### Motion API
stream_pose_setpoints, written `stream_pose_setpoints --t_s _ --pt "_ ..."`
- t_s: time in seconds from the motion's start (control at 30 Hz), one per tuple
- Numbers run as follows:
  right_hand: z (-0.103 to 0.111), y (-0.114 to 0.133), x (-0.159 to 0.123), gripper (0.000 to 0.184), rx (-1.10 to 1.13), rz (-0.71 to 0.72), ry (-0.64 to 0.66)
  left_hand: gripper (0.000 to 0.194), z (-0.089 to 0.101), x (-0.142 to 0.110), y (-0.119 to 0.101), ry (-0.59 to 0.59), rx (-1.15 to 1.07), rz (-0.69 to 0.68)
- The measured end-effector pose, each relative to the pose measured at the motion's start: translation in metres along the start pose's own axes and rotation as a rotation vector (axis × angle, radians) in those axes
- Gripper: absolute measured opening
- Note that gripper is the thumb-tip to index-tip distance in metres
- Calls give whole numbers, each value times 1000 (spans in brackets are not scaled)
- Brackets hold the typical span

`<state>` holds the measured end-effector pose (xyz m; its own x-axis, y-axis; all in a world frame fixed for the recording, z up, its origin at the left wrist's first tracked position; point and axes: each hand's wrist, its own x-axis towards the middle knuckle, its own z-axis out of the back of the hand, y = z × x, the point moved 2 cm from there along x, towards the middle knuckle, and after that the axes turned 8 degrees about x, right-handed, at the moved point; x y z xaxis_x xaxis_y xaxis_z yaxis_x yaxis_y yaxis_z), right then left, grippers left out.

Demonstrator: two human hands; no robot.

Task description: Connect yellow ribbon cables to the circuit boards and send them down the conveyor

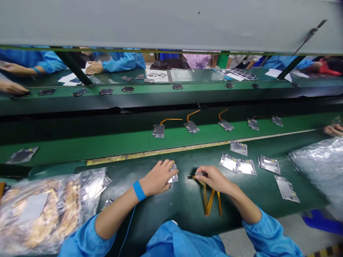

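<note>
My left hand (158, 179), a blue band round its wrist, is closed over a small circuit board (174, 175) on the green bench. The fingers grip its left side and hide part of it. To the right, my right hand (214, 179) pinches the dark-tipped end of an orange flat ribbon cable (205, 196). A thin greyish piece shows between those fingertips; its kind is unclear. More orange strips hang down below this hand on the bench. Several circuit boards with pale shields, including one board (245, 166), lie right of my right hand.
Beyond the bench edge, a green conveyor belt (128, 142) carries several boards with orange cables attached. At left lies a clear plastic bag (53, 210) of orange cables; at right, bubble wrap (318, 164). Co-workers' hands (95, 67) are across the line. A grey panel (160, 25) hangs overhead.
</note>
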<state>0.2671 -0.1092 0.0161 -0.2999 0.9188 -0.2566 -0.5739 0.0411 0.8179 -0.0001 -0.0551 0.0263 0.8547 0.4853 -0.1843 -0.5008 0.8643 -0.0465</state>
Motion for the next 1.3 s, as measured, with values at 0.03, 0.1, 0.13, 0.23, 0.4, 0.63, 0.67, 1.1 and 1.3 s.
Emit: stream_pose_setpoints --t_s 0.03,0.1,0.13,0.23,0.4,0.63,0.67,1.1,1.3 --pt "-5 2 5 21 1 7 7 43 0 2 -1 12 2 -12" --pt "-13 5 15 20 -4 14 11 40 0 6 -2 33 11 -35" --pt "-16 6 19 18 -10 14 12 38 -1 7 -2 41 15 -42" --pt "-25 6 28 16 -26 -10 21 32 -3 10 -2 58 28 -49" --pt "-35 9 37 14 -46 -49 1 24 -5 14 -1 54 20 -51" --pt "-48 15 48 15 -95 -125 -57 18 -10 7 0 -9 -29 13" --pt "-49 15 49 16 -102 -130 -62 18 -11 5 -1 -26 -31 29" --pt "-51 20 54 19 -219 -187 -44 24 -30 -10 -8 -111 -78 93" --pt "-49 25 54 19 -269 -205 -20 22 -31 -11 -9 -130 -51 84"
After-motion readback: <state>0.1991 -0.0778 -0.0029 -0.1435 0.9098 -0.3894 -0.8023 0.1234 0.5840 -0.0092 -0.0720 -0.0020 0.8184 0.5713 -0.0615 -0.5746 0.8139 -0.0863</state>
